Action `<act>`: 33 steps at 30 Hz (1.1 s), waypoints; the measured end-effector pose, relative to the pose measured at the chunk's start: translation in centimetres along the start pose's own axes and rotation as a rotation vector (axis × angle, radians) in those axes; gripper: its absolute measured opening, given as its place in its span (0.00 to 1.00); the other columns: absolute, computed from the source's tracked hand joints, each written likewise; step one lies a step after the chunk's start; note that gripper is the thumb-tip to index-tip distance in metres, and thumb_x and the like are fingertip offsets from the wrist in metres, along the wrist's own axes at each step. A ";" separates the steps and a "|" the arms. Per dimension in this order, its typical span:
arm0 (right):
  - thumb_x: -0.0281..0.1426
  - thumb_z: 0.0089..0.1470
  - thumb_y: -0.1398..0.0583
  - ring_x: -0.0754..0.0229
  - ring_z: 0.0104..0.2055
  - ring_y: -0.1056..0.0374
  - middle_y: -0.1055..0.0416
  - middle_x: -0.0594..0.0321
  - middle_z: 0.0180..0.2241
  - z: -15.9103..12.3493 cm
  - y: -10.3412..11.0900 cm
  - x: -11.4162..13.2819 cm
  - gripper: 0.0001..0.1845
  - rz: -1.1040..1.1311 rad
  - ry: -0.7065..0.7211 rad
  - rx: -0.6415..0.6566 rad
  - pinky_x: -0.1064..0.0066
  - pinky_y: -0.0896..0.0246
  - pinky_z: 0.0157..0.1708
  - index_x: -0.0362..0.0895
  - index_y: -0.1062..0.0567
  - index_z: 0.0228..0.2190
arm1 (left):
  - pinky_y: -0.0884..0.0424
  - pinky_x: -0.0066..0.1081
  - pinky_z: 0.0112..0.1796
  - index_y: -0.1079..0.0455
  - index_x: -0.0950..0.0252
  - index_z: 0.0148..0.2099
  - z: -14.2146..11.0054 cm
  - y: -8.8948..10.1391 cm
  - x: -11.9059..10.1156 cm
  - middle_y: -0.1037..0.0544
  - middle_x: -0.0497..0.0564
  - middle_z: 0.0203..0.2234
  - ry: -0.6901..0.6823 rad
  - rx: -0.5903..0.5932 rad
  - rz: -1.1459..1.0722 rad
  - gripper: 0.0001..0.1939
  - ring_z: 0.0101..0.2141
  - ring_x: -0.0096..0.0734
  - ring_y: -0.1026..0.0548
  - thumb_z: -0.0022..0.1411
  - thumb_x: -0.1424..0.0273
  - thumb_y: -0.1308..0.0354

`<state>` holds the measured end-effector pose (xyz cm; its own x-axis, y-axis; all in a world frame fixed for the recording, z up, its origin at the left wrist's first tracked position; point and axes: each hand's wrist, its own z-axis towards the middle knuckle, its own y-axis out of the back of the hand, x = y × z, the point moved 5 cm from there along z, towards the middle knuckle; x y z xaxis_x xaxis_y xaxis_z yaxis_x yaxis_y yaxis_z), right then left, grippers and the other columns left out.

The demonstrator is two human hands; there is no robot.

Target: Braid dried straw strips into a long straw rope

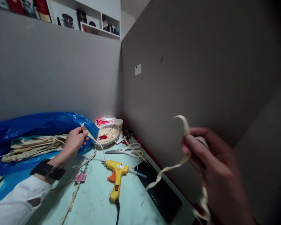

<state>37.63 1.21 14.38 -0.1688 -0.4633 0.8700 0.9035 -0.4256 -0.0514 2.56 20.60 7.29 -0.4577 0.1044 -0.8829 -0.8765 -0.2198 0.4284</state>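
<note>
Between thumb and fingers, my left hand point(75, 140) pinches the end of a pale dried husk strip point(91, 136), which hangs down toward the table. My right hand point(210, 162), large and close at the right, is closed on another curled husk strip point(165, 171); one end pokes up above the fingers and twisted lengths dangle below. Under my left forearm lies a braided husk cord point(72, 197) with a pink binder clip point(80, 178) on it. A yellow hot glue gun point(119, 176) rests between my hands, a glue stick protruding from its back.
A bundle of husk strips point(37, 146) lies on blue plastic sheeting point(49, 120) at the left. Scissors point(128, 151), a round woven tray point(109, 135), a paper cup point(118, 122) and a black phone-like slab point(162, 195) are on the table. A grey wall point(178, 78) rises along the right.
</note>
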 end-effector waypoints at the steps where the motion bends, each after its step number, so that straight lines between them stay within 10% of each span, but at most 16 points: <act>1: 0.36 0.54 0.39 0.63 0.26 0.38 0.33 0.66 0.23 0.6 -0.6 -0.1 0.05 -0.125 0.046 0.046 0.76 0.46 0.23 0.48 0.27 0.30 | 0.26 0.42 0.41 0.33 0.65 0.52 -0.3 -0.4 -0.2 0.26 0.53 0.47 0.039 0.035 -0.022 0.16 0.42 0.39 0.25 0.64 0.64 0.44; 7: 0.29 0.59 0.46 0.62 0.26 0.34 0.26 0.62 0.26 2.9 -6.6 -5.6 0.11 -0.668 0.247 0.473 0.73 0.46 0.27 0.42 0.24 0.32 | 0.25 0.38 0.37 0.32 0.66 0.49 -4.0 -7.1 -3.8 0.25 0.52 0.42 0.149 0.439 -0.125 0.14 0.37 0.33 0.24 0.65 0.65 0.44; 16: 0.27 0.62 0.50 0.59 0.28 0.30 0.24 0.57 0.27 4.0 -7.0 -7.2 0.17 -0.703 0.275 0.358 0.72 0.41 0.33 0.38 0.29 0.49 | 0.26 0.42 0.41 0.34 0.65 0.53 -5.7 -14.6 -6.0 0.27 0.54 0.48 0.127 0.666 -0.144 0.16 0.42 0.37 0.25 0.64 0.65 0.44; 24: 0.29 0.63 0.50 0.63 0.26 0.31 0.24 0.59 0.30 3.1 -8.2 -5.6 0.13 -0.599 0.315 0.337 0.76 0.44 0.26 0.41 0.29 0.44 | 0.26 0.43 0.42 0.34 0.64 0.53 -4.0 -13.8 -4.6 0.27 0.54 0.48 0.003 0.636 -0.077 0.17 0.43 0.38 0.25 0.64 0.65 0.44; 33: 0.31 0.62 0.48 0.65 0.23 0.36 0.30 0.66 0.23 1.5 -11.5 -3.4 0.10 -0.404 0.414 0.225 0.76 0.46 0.25 0.43 0.28 0.36 | 0.32 0.30 0.36 0.27 0.65 0.40 -11.1 -9.3 -10.4 0.26 0.45 0.31 -0.150 0.955 -0.339 0.08 0.33 0.27 0.29 0.56 0.75 0.43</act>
<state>28.42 8.86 12.74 -0.6129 -0.5821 0.5343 0.7896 -0.4768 0.3863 17.16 10.85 10.37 -0.1197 0.1522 -0.9811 -0.6862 0.7014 0.1926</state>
